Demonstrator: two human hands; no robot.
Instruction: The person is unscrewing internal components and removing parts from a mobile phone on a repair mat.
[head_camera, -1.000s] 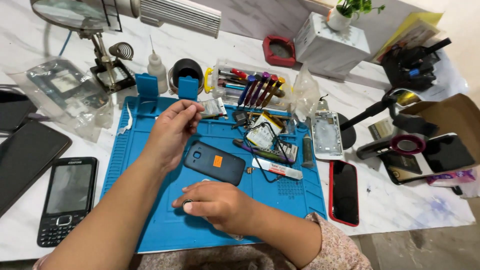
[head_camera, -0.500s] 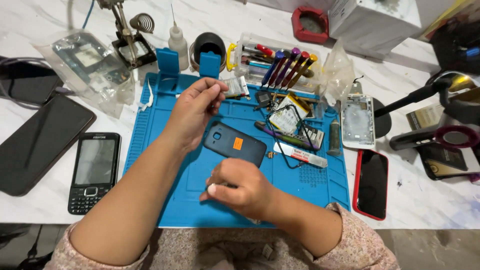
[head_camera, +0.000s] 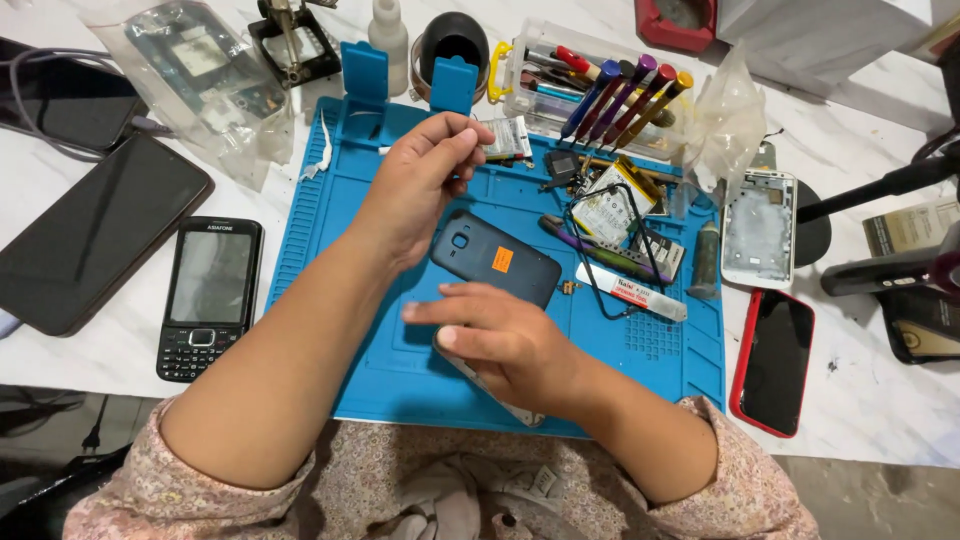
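The dark phone back cover (head_camera: 497, 260) is already lying off, resting on the blue repair mat (head_camera: 400, 365) between the two hands. The right hand (head_camera: 500, 340) is pressing flat on a phone body (head_camera: 500, 395), fingers held together, mostly hiding it. The left hand (head_camera: 415, 185) is hovering above the mat, fingertips pinched, possibly on something tiny; I cannot tell. Reassembly looks unfinished. The white marble tabletop (head_camera: 870, 400) is crowded: a keypad phone (head_camera: 208, 297), a red-edged phone (head_camera: 772, 360), screwdrivers (head_camera: 620, 95).

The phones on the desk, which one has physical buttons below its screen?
The black keypad phone on the white table left of the blue mat. The red-edged phone at the right and the large dark one at far left show only glass.
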